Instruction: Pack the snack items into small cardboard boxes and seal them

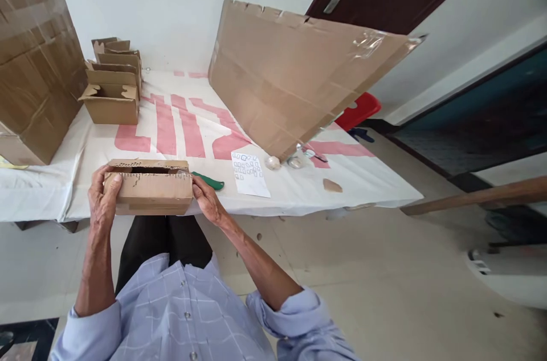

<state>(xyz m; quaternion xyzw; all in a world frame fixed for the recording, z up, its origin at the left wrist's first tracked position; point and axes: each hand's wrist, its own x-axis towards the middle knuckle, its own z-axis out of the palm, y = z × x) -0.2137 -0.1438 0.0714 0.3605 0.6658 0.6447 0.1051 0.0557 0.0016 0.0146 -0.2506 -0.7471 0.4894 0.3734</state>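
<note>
A small cardboard box [149, 193] is at the front edge of the cloth-covered table, held between both hands. Its top shows a dark gap between two flaps with ragged edges. My left hand [103, 193] grips the box's left end, thumb on the near face and fingers behind. At the right end, my right hand [207, 199] is closed on the corner, its fingertips partly hidden by the box. Just beyond that hand lies a green-handled tool [208, 180], partly covered by the box, so its kind does not show.
Several small open boxes [111, 105] stand in a row at the back left, beside a large carton [38, 59]. A big cardboard sheet [290, 70] leans across the table. Near it lie a marked paper sheet [252, 181], tape rolls [294, 161] and a cardboard scrap [332, 185].
</note>
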